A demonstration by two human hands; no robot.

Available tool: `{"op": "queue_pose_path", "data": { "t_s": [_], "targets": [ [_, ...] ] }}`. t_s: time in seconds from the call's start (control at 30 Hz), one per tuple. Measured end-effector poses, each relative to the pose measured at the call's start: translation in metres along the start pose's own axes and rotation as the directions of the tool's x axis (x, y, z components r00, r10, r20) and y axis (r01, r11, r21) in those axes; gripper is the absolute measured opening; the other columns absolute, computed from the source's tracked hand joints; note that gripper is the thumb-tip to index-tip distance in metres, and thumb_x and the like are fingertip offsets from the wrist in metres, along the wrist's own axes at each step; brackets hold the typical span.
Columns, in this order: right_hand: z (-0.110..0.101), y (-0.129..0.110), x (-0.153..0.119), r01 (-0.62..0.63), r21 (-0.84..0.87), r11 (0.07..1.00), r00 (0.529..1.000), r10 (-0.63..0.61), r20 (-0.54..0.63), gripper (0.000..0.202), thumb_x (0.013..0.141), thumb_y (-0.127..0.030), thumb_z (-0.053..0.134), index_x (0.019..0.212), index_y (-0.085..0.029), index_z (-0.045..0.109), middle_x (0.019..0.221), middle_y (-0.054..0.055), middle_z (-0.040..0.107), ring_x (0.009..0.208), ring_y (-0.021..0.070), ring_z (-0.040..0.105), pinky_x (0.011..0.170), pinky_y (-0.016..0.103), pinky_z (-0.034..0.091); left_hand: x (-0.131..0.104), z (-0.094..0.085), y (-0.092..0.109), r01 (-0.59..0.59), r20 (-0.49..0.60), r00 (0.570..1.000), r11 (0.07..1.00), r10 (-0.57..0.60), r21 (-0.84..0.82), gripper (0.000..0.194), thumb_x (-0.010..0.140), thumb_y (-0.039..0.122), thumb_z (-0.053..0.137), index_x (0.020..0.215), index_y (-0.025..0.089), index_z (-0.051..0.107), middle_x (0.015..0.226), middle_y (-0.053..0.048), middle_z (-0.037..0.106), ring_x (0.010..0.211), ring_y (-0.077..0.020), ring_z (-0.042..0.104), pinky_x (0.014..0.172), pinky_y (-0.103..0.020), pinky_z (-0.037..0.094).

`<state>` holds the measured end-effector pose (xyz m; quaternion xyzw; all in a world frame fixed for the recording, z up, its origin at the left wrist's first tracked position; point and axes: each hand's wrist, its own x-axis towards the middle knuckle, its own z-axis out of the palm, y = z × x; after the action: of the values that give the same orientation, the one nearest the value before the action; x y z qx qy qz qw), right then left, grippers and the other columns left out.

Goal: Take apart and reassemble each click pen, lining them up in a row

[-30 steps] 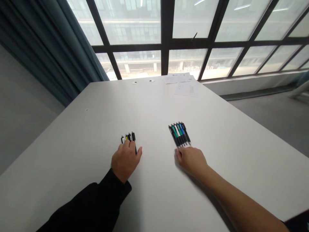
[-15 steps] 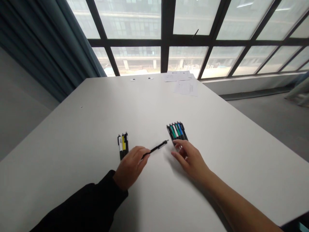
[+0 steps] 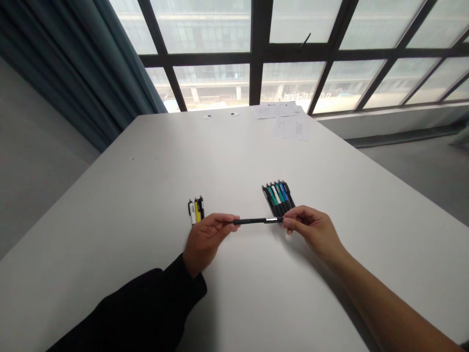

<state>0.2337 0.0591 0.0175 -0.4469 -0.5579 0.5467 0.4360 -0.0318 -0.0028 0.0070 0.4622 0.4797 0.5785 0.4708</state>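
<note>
A black pen [image 3: 252, 221] is stretched level between my two hands, just above the table. My left hand [image 3: 207, 239] pinches its left end, and my right hand [image 3: 313, 230] pinches its right end between thumb and fingers. Behind my left hand lies a small group of pens, one white [image 3: 192, 211], one yellow [image 3: 197, 209] and one black [image 3: 202, 208]; their lower parts are hidden by that hand. Past my right hand is a neat row of several pens [image 3: 277, 197] with black, green, white and blue barrels, their lower ends partly covered by the held pen and my fingers.
Everything rests on a wide white table [image 3: 234, 161]. Paper sheets [image 3: 282, 120] lie at its far edge near two small white round pieces [image 3: 234, 114]. Beyond stand a black-framed window [image 3: 256, 58] and, at left, a blue-grey curtain [image 3: 120, 83].
The pen has swung from a slant to level. My right hand, empty and apart before, has closed on its right end. The camera view has shifted slightly.
</note>
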Motion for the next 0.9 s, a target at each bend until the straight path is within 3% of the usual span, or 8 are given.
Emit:
{"op": "queue_pose_path", "data": {
  "t_s": [0.2, 0.47, 0.67, 0.9],
  "targets": [
    [-0.001, 0.007, 0.000, -0.008, 0.032, 0.999, 1.000, 0.009, -0.009, 0.027, 0.071, -0.036, 0.087, 0.087, -0.016, 0.076, 0.069, 0.004, 0.073, 0.062, 0.0168, 0.065, 0.065, 0.033, 0.053, 0.003, 0.001, 0.005, 0.014, -0.029, 0.999, 1.000, -0.014, -0.007, 0.025, 0.081, 0.033, 0.081, 0.093, 0.013, 0.073, 0.103, -0.013, 0.079, 0.084, -0.0220, 0.077, 0.086, -0.040, 0.064],
    [0.000, 0.000, 0.001, -0.004, -0.066, 0.998, 1.000, 0.004, 0.002, 0.027, 0.077, -0.041, 0.080, 0.085, -0.016, 0.073, 0.069, 0.003, 0.069, 0.062, 0.0161, 0.062, 0.064, 0.033, 0.052, 0.005, -0.002, -0.003, 0.009, -0.024, 1.000, 1.000, -0.008, 0.019, 0.025, 0.082, 0.034, 0.080, 0.090, 0.013, 0.071, 0.099, -0.012, 0.080, 0.078, -0.0204, 0.077, 0.076, -0.033, 0.064],
    [0.000, 0.002, 0.000, 0.020, -0.061, 0.998, 1.000, -0.018, 0.021, 0.028, 0.081, -0.044, 0.077, 0.085, -0.016, 0.072, 0.066, 0.002, 0.066, 0.061, 0.0155, 0.059, 0.063, 0.031, 0.051, 0.005, -0.004, -0.007, -0.004, 0.004, 1.000, 0.998, 0.004, 0.055, 0.030, 0.083, 0.040, 0.079, 0.091, 0.012, 0.070, 0.077, -0.009, 0.078, 0.069, -0.0196, 0.075, 0.071, -0.033, 0.063],
    [0.001, 0.000, -0.001, 0.019, -0.095, 0.995, 1.000, -0.017, 0.023, 0.034, 0.083, -0.050, 0.074, 0.082, -0.016, 0.069, 0.064, 0.001, 0.063, 0.060, 0.0154, 0.057, 0.062, 0.030, 0.048, 0.005, -0.003, -0.007, -0.027, 0.020, 0.999, 0.996, 0.025, 0.086, 0.034, 0.084, 0.046, 0.076, 0.088, 0.013, 0.068, 0.072, -0.007, 0.076, 0.064, -0.0176, 0.071, 0.063, -0.030, 0.059]
  ]
}}
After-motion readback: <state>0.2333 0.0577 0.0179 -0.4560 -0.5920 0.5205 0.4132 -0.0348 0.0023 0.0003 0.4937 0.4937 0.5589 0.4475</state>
